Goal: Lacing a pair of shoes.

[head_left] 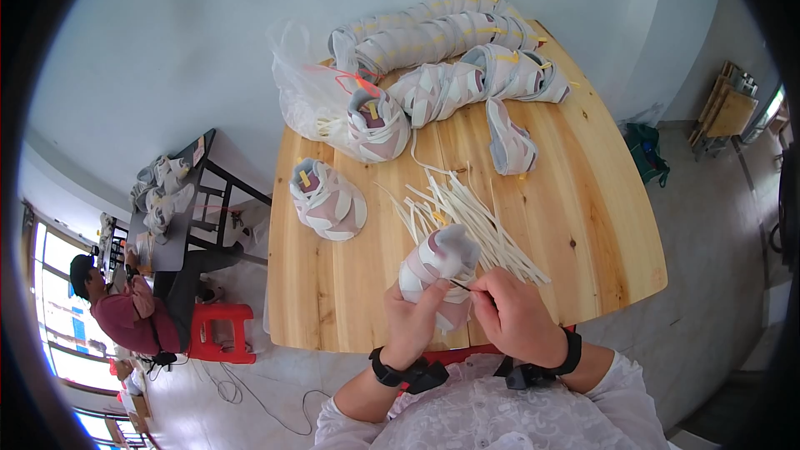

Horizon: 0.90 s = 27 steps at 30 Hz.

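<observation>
Near the front edge of the table, my left hand (408, 321) is closed around a pale pink and white shoe upper (416, 271) with a grey lining. My right hand (523, 321) pinches a thin dark tool (459, 285), its tip against the upper by my left thumb; its exact kind is too small to tell. Just beyond the upper lies a loose pile of flat cream shoelaces (483, 229). To the left, a second shoe upper (340, 210) stands alone. Another upper (379, 132) rests beside a clear plastic bag (304, 87).
Long rows of nested shoe uppers (433, 37) lie along the far side of the wooden table (583, 225). A single upper (507, 142) sits nearer. At left, a person (133, 317) sits on a red stool (221, 335) by a dark table (179, 229). Cables (258, 400) cross the floor.
</observation>
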Tool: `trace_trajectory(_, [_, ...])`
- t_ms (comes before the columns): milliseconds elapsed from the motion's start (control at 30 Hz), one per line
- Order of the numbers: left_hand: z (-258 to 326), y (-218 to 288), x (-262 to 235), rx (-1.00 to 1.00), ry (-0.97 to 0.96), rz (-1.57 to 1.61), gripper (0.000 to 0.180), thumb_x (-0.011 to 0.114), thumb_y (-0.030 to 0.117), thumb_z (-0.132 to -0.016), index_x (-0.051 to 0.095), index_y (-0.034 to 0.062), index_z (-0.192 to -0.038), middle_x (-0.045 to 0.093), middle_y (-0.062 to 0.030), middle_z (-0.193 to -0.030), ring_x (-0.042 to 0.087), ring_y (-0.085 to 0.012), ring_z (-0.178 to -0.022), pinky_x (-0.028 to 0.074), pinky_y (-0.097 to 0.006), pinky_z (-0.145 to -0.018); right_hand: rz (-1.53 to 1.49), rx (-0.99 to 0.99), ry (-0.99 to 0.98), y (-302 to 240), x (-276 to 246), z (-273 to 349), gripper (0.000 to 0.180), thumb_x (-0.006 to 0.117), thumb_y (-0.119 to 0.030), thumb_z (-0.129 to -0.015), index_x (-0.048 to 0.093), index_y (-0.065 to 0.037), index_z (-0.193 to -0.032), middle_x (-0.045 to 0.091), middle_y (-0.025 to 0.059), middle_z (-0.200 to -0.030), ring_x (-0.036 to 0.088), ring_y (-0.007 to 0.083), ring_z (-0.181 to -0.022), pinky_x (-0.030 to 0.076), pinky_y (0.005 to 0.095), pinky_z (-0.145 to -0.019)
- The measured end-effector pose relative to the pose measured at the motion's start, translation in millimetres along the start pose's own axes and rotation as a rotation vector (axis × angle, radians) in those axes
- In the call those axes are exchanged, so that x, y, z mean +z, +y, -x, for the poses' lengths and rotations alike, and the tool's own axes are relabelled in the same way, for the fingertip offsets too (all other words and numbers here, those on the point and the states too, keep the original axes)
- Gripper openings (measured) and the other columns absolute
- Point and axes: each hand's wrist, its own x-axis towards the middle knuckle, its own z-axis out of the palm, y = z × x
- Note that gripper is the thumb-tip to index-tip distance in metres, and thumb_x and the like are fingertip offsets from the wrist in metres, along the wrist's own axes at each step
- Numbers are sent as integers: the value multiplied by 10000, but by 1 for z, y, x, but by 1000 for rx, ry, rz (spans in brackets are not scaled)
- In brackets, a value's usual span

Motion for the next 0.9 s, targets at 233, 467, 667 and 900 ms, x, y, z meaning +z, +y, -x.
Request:
trace_trajectory(233, [0, 0, 0, 8, -3, -19, 217, 628, 56, -844, 624, -23, -1047, 659, -38, -945, 604, -96, -833, 490, -256, -730, 21, -14, -6, 3, 1, -1, 93, 577, 4, -826, 512, -16, -889, 562, 155, -777, 581, 342, -677, 445, 393, -569])
trace_trajectory(467, [1, 5, 2, -40, -6, -24, 230, 626, 64, -844, 617, -27, -1055, 656, -41, -958, 606, -102, -840, 491, -257, -733, 39, -19, -15, 1, 1, 0, 95, 581, -6, -828, 510, -17, -890, 563, 157, -779, 581, 345, -677, 450, 399, -568])
trace_trajectory(667, [1, 7, 3, -43, -5, 21, 242, 629, 69, -844, 614, -28, -1065, 653, -42, -959, 605, -98, -837, 491, -254, -727, 57, -36, -6, -1, -1, 0, 111, 594, -1, -821, 514, -15, -897, 554, 142, -786, 576, 334, -663, 449, 386, -559])
trace_trajectory(900, [3, 7, 7, -36, -16, -1, 236, 632, 73, -852, 621, -30, -1064, 664, -52, -960, 611, -101, -839, 498, -258, -732, 97, -93, 140, 6, 5, -10, 151, 661, -76, -799, 574, -50, -919, 570, 103, -832, 594, 294, -645, 471, 354, -535])
